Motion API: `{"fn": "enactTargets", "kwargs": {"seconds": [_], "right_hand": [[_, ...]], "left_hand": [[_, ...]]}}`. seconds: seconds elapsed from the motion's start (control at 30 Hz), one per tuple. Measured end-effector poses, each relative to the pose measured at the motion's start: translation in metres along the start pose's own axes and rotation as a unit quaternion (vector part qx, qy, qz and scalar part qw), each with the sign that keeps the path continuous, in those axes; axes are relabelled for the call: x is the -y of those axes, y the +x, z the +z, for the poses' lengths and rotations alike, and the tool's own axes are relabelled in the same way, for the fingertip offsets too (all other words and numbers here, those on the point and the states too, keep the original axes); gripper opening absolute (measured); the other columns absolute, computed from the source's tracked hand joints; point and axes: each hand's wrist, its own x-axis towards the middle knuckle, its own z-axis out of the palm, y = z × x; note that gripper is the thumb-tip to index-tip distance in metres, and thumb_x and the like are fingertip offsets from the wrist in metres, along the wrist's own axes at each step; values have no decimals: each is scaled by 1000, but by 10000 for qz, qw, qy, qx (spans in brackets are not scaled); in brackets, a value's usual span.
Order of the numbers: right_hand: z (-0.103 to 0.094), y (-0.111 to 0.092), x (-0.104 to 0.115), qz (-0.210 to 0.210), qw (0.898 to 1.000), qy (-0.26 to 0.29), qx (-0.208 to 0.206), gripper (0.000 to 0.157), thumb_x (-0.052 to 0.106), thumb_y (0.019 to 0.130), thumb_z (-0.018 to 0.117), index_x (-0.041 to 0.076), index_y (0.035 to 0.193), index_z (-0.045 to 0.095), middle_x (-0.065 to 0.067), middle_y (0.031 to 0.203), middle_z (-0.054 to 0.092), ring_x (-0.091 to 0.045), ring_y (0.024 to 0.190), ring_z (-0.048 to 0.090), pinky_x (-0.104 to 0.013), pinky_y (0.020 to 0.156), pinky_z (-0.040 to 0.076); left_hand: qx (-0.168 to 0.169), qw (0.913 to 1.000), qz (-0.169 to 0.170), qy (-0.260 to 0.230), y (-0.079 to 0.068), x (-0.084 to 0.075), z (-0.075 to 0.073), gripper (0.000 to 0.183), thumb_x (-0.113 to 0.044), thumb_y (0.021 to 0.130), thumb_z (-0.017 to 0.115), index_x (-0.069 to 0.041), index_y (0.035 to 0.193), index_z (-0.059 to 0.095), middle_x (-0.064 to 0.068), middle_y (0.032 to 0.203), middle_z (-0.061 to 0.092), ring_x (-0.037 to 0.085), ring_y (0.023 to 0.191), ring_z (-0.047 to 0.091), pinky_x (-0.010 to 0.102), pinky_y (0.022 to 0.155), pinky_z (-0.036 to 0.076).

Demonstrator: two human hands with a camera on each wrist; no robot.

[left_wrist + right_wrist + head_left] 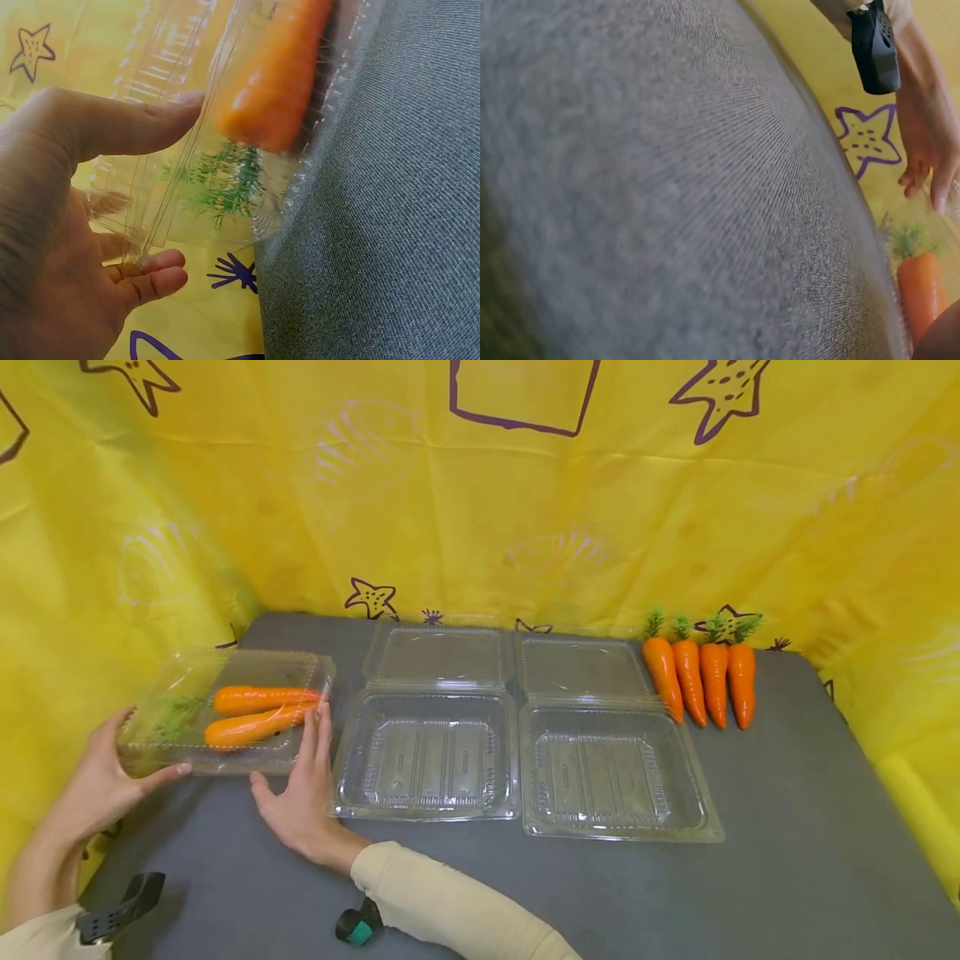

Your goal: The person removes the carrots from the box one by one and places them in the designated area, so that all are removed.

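A clear plastic clamshell box (258, 762) with its lid folded over stands at the table's left side, two orange carrots (258, 697) lying inside. My left hand (101, 777) grips the box's left end. In the left wrist view, the left thumb (161, 124) lies along the rim and the fingers are on the other side. Fairly straight fingers of my right hand (303, 802) touch the box's right side, and its thumb is beside the front edge. The right wrist view shows mostly grey tabletop, with one carrot (921, 296) at its edge.
Two lidded clear boxes stand open on the grey table (810, 827): a middle box (427, 814) and a right box (622, 833). Several carrots with green tops (715, 685) lie in a row at the back right. A yellow patterned curtain (480, 510) surrounds the table.
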Motion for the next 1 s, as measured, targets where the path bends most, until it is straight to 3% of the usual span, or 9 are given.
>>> {"fn": "enactTargets", "kwargs": {"seconds": [0.07, 0.17, 0.27, 0.4, 0.53, 0.67, 0.77, 0.9, 1.0], "right_hand": [[0, 1, 1, 60, 10000, 60, 35, 97, 19, 84, 75, -4, 154, 11, -14, 163, 0, -24, 147, 22, -30, 113, 33], [0, 2, 2, 143, 9998, 81, 68, 98, 19, 85, 74, -5, 154, 9, -14, 164, -2, -23, 147, 21, -28, 113, 33], [-1, 3, 2, 174, 9998, 105, 44, 98, 17, 84, 75, -5, 154, 9, -14, 164, -2, -22, 146, 23, -27, 112, 34], [-3, 2, 2, 209, 9997, 139, 83, 98, 16, 84, 74, -4, 154, 8, -13, 164, -3, -22, 146, 24, -27, 111, 35], [-3, 0, 3, 269, 9993, 206, 133, 98, 15, 86, 73, -3, 155, 7, -11, 164, -3, -23, 145, 25, -27, 110, 37], [-3, 1, 3, 312, 9988, 356, 106, 96, 12, 87, 72, -1, 156, 5, -10, 164, -3, -23, 145, 26, -27, 108, 39], [-4, 1, 2, 321, 9984, 464, 83, 93, 9, 90, 68, -1, 156, 3, -11, 164, -4, -23, 146, 23, -31, 111, 36], [-6, 0, 2, 363, 9978, 553, 73, 86, 7, 94, 60, -1, 155, 1, -11, 164, -6, -22, 148, 16, -36, 115, 30], [-6, -1, 2, 335, 9979, 552, 74, 80, 5, 96, 55, -3, 155, 1, -12, 164, -6, -22, 149, 13, -36, 117, 25]], "left_hand": [[60, 9999, -102, 39, 1, 0, -1, 109, -25, 86, 75, 8, 151, -6, 51, 144, 6, 69, 122, 21, 76, 97, 26], [112, 9997, -217, 95, 2, 0, -1, 107, -26, 86, 75, 11, 150, -2, 52, 134, 21, 60, 107, 37, 48, 80, 49], [53, 9996, -265, 49, 1, 0, 2, 101, -26, 86, 75, 13, 149, 5, 49, 131, 27, 56, 105, 38, 43, 83, 47], [30, 9987, -454, -240, -2, -1, 7, 97, -26, 89, 72, 15, 147, 6, 51, 137, 20, 63, 117, 27, 75, 100, 20], [-21, 9978, -552, -379, -4, -1, 12, 93, -25, 92, 68, 16, 146, 5, 51, 137, 19, 64, 118, 26, 76, 100, 18], [-327, 9986, -291, -291, -2, 0, 15, 75, -20, 93, 65, 15, 142, 20, 43, 132, 35, 40, 112, 44, 44, 108, 32], [-575, 9981, 1, -232, 1, -1, 18, 56, -13, 95, 62, 14, 134, 32, 34, 122, 46, 4, 96, 46, 15, 85, 34], [-783, 9967, 172, -151, 3, -1, 18, 41, -7, 97, 52, 14, 128, 36, 26, 110, 50, -14, 88, 35, 12, 70, 32], [-978, 9949, 194, -116, 3, 0, 16, 35, -6, 98, 48, 14, 126, 38, 3, 103, 53, -18, 86, 33, 7, 68, 32]]}}
